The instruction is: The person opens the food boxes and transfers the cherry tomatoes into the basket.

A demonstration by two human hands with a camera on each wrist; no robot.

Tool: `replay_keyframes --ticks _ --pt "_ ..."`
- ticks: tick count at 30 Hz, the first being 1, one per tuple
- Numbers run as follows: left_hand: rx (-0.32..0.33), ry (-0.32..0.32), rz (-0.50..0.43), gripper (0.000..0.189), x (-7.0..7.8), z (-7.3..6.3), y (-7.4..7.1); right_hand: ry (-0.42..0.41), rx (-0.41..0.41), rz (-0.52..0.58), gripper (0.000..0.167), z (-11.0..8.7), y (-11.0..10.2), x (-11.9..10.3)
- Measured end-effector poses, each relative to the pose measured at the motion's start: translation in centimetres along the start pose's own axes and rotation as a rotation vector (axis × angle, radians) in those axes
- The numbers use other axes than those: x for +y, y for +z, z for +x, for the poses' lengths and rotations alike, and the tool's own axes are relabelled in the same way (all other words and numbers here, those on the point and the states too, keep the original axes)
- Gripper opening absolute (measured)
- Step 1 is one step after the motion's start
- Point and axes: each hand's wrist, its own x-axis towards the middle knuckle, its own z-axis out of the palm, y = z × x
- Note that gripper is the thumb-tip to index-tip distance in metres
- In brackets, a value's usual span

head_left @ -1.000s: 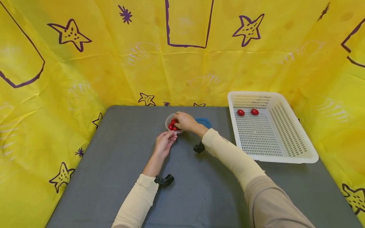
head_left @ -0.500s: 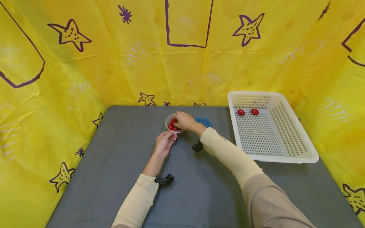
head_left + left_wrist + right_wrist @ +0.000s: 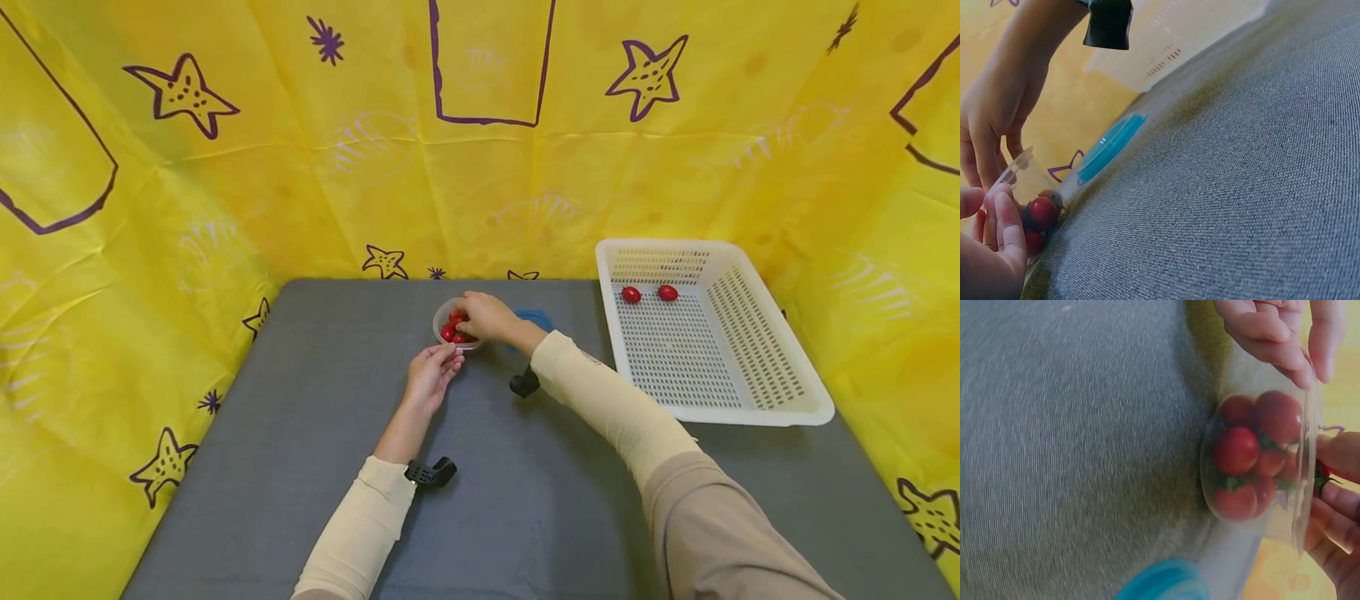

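Head view: near the worktop's [image 3: 337,417] far edge, left hand [image 3: 429,377] pinches tub [image 3: 441,314], right hand [image 3: 487,317] a tomato [image 3: 1325,469] (right wrist view).

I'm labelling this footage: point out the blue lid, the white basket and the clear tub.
Blue lid [image 3: 1111,149], left wrist view: its middle.
White basket [image 3: 678,354], head view: bare floor inside.
Clear tub [image 3: 1284,523], right wrist view: its side wall.

And here's the grey, fabric-topped table [image 3: 322,375], with a white perforated basket [image 3: 678,354] sitting over at its far right! Near the middle of the far edge stands a clear round tub [image 3: 441,317], a blue lid [image 3: 538,319] lying just to its right.
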Motion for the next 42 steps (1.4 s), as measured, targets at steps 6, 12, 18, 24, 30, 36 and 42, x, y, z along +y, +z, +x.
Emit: replay_keyframes --ticks 6,12,18,24,30,36,42 --pt "-0.002 0.002 -0.006 0.005 0.0 0.1 0.0 -0.019 0.024 -0.014 0.028 -0.3 -0.8 0.2" --pt "-0.024 0.006 -0.014 0.005 0.0 0.2 -0.1 -0.019 0.041 0.008 0.028 -0.6 -1.8 0.6" --pt "-0.020 0.002 -0.006 0.005 -0.1 0.3 -0.2 -0.019 0.080 0.070 0.023 -1.0 -3.7 1.3" --pt "-0.073 0.068 -0.018 0.005 -0.6 0.5 -0.6 0.005 0.082 0.057 0.024 -1.3 -5.8 2.1" --pt "-0.064 0.065 -0.009 0.006 -0.7 0.6 -0.7 0.014 0.087 0.046 0.029 -1.8 -7.6 2.9" --pt "-0.020 -0.014 0.014 0.005 0.0 0.2 -0.3 0.001 0.139 0.045 0.028 -2.6 -9.0 4.1" --pt "-0.014 -0.010 0.008 0.005 0.0 0.3 -0.2 0.001 0.197 0.033 0.027 -3.3 -10.1 5.1"
